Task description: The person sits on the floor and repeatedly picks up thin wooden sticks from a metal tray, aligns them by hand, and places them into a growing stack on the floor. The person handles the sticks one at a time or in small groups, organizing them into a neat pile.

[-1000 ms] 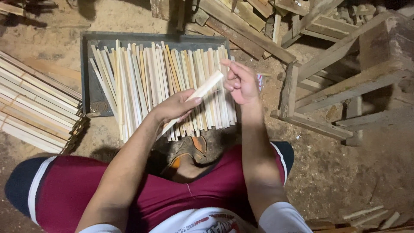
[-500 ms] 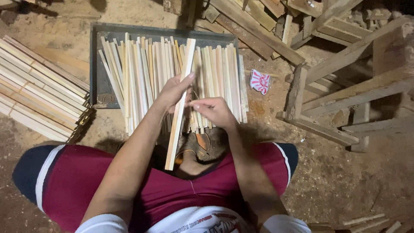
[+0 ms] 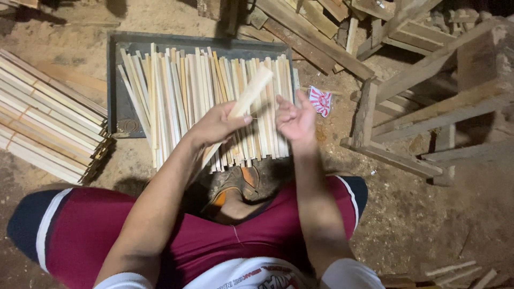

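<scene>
2 hands work above a dark metal tray [image 3: 119, 85] on the dirt floor [image 3: 407, 225]. The left hand [image 3: 217, 126] is clenched around 1 pale wooden stick [image 3: 247, 96], which slants from below the palm up toward the tray's far right corner, its free end raised over the other sticks. The right hand [image 3: 295, 119] is just beside it, fingers spread and loose, grasping nothing and apart from the stick. Beneath both, a layer of thin wooden slats [image 3: 176, 101] lies side by side across the tray, their near ends hanging over its near edge. A brown shoe [image 3: 235, 184] shows under those ends, between maroon shorts [image 3: 96, 230]. Left of the tray sits a bundle of longer slats [image 3: 43, 123]; right of it, a small red-and-white wrapper [image 3: 321, 100] and a rough wooden frame [image 3: 417, 101].
</scene>
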